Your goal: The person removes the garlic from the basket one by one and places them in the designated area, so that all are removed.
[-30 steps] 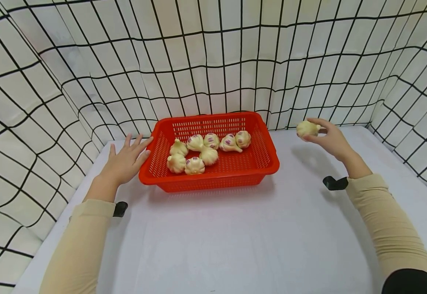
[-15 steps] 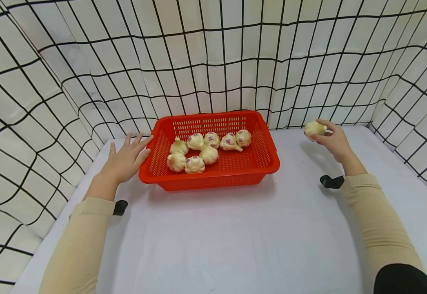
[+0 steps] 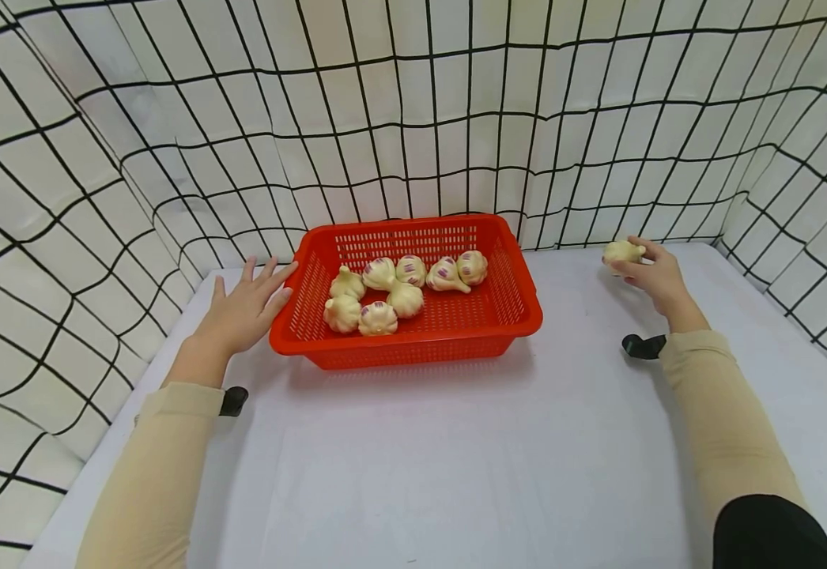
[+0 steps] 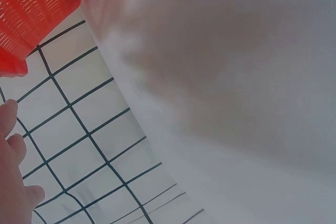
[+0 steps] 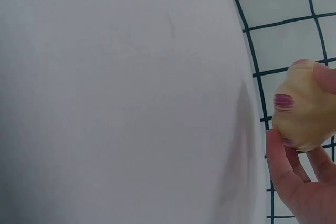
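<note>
Between the thumb and fingers of my right hand [image 3: 658,278] is a garlic bulb [image 3: 623,253], held low over the table right of the basket. The right wrist view shows that garlic bulb [image 5: 302,108] up close, pale with purple patches. My left hand [image 3: 241,310] lies with spread, straight fingers against the left rim of a red plastic basket [image 3: 413,348]. Inside the basket several more garlic bulbs sit, mostly toward its left and middle, such as one bulb [image 3: 378,318] near the front wall. In the left wrist view only fingertips [image 4: 17,148] of the left hand show.
A white-covered table [image 3: 413,458] spreads under everything. Black grid netting [image 3: 456,111] over white sheeting rises behind the basket and along both sides. Dark wrist-worn pieces, one a black mount [image 3: 643,346], stick out by the sleeves.
My right hand has moved rightward and slightly lower with the garlic bulb in its grip. The left hand and the basket have stayed in place.
</note>
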`<state>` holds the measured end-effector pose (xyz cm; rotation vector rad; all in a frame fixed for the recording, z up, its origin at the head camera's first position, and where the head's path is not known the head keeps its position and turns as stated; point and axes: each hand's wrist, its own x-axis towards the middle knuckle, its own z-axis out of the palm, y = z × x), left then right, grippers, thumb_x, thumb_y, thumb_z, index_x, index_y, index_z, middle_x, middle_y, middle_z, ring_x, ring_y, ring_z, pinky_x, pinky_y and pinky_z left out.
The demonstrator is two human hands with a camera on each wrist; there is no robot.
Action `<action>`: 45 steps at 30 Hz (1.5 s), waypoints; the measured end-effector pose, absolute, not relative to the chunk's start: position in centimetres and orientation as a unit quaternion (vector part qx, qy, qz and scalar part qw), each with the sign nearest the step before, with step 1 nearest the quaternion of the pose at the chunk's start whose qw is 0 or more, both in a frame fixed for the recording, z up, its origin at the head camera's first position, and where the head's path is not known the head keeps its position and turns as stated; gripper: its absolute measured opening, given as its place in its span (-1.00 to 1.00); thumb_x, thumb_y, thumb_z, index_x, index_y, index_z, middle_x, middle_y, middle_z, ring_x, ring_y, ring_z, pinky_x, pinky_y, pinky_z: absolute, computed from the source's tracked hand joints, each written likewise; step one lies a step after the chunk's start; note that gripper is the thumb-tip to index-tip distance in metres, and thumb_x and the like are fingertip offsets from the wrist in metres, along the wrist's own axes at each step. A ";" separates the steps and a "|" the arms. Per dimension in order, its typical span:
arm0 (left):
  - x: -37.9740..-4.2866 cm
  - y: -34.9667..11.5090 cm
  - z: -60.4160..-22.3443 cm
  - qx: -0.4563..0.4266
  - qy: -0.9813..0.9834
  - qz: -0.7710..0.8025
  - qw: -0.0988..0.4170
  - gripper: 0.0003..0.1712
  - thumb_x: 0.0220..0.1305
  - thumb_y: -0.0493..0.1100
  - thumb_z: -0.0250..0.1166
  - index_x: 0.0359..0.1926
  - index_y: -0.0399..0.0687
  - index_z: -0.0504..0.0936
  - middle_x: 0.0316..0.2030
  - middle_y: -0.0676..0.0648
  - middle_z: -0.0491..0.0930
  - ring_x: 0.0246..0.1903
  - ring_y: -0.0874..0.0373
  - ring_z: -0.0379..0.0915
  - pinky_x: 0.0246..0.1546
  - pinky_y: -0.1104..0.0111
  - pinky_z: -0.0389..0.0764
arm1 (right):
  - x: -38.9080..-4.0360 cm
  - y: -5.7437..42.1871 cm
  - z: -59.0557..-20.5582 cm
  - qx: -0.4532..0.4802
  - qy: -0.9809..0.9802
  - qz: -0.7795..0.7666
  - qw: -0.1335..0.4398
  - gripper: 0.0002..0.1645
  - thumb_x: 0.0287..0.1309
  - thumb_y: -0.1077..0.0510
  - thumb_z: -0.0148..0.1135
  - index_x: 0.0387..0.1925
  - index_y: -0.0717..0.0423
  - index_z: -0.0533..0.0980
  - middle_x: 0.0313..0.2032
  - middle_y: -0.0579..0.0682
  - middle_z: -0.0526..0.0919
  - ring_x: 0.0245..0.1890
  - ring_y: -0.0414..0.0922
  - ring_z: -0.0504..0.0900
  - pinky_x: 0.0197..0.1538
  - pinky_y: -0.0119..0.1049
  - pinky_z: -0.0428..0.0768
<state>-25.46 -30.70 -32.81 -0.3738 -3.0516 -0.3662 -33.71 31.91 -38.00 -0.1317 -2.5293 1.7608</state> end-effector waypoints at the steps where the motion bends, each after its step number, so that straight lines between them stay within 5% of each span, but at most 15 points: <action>1: -25.5 -30.7 -32.8 -0.121 -0.985 -0.118 0.023 -0.21 0.60 0.33 -0.31 0.65 0.09 0.01 0.61 -0.26 -0.17 0.57 -0.29 -0.54 0.32 -0.42 -0.59 | -33.8 32.0 -38.1 -0.046 -0.820 0.570 0.029 -0.08 0.43 0.14 0.24 0.62 0.17 -0.01 0.52 0.36 0.01 0.11 -0.17 0.39 -0.04 -0.60 0.57; 7: -25.4 -30.3 -32.5 -0.121 -0.986 -0.116 0.015 -0.21 0.59 0.33 -0.32 0.65 0.09 0.00 0.61 -0.25 -0.18 0.57 -0.30 -0.54 0.32 -0.42 -0.58 | -34.1 32.2 -38.3 -0.062 -0.829 0.555 0.024 -0.10 0.44 0.14 0.20 0.61 0.19 -0.02 0.52 0.40 -0.02 0.07 -0.14 0.38 -0.10 -0.60 0.58; 20: -25.3 -30.5 -32.5 -0.117 -0.986 -0.116 0.016 -0.21 0.59 0.33 -0.31 0.65 0.09 0.00 0.61 -0.27 -0.16 0.57 -0.31 -0.53 0.32 -0.41 -0.59 | -34.6 32.6 -38.5 -0.083 -0.851 0.518 0.029 -0.12 0.46 0.09 0.15 0.59 0.28 -0.01 0.52 0.43 0.03 0.35 0.22 0.30 -0.21 -0.65 0.55; 27: -25.3 -30.4 -32.5 -0.116 -0.986 -0.116 0.013 -0.21 0.59 0.33 -0.32 0.65 0.10 -0.01 0.61 -0.26 -0.18 0.57 -0.29 -0.56 0.32 -0.41 -0.59 | -34.7 32.8 -38.5 -0.078 -0.865 0.495 0.029 -0.12 0.46 0.05 0.13 0.59 0.29 0.01 0.51 0.43 0.06 0.20 0.11 0.40 -0.25 -0.65 0.53; 34: -25.4 -30.5 -32.5 -0.113 -0.987 -0.114 0.013 -0.21 0.59 0.34 -0.32 0.65 0.10 0.00 0.61 -0.26 -0.17 0.57 -0.29 -0.56 0.31 -0.42 -0.59 | -34.7 32.9 -38.4 -0.071 -0.879 0.470 0.022 -0.08 0.44 0.06 0.13 0.59 0.30 -0.05 0.52 0.43 0.05 0.31 0.26 0.32 -0.30 -0.65 0.45; 38: -25.4 -30.5 -32.5 -0.114 -0.987 -0.115 0.016 -0.21 0.59 0.33 -0.32 0.65 0.11 0.01 0.61 -0.25 -0.17 0.57 -0.29 -0.56 0.31 -0.42 -0.59 | -34.7 32.9 -38.3 -0.064 -0.885 0.460 0.026 -0.07 0.44 0.07 0.14 0.59 0.33 -0.06 0.52 0.43 0.04 0.41 0.31 0.22 0.12 -0.31 0.54; 40: -25.5 -30.6 -32.5 -0.115 -0.987 -0.115 0.018 -0.22 0.59 0.33 -0.32 0.65 0.10 0.01 0.61 -0.25 -0.16 0.57 -0.29 -0.56 0.31 -0.42 -0.59 | -34.7 33.0 -38.3 -0.058 -0.887 0.458 0.028 -0.06 0.44 0.06 0.14 0.59 0.34 -0.08 0.52 0.44 0.02 0.47 0.36 0.11 0.34 -0.02 0.41; 43: -25.5 -30.6 -32.6 -0.117 -0.986 -0.115 0.018 -0.22 0.60 0.32 -0.32 0.65 0.10 0.01 0.61 -0.26 -0.16 0.57 -0.29 -0.56 0.31 -0.42 -0.59 | -34.6 33.2 -38.3 -0.049 -0.888 0.457 0.024 -0.05 0.45 0.03 0.13 0.59 0.32 -0.11 0.53 0.46 -0.02 0.50 0.41 0.00 0.45 0.23 0.18; 45: -25.5 -30.6 -32.6 -0.118 -0.986 -0.114 0.015 -0.22 0.60 0.32 -0.32 0.65 0.09 0.00 0.61 -0.26 -0.17 0.57 -0.30 -0.55 0.31 -0.42 -0.59 | -34.4 33.5 -38.1 -0.044 -0.889 0.456 0.021 -0.05 0.45 0.03 0.15 0.60 0.29 -0.11 0.52 0.47 -0.03 0.49 0.43 0.01 0.43 0.27 0.19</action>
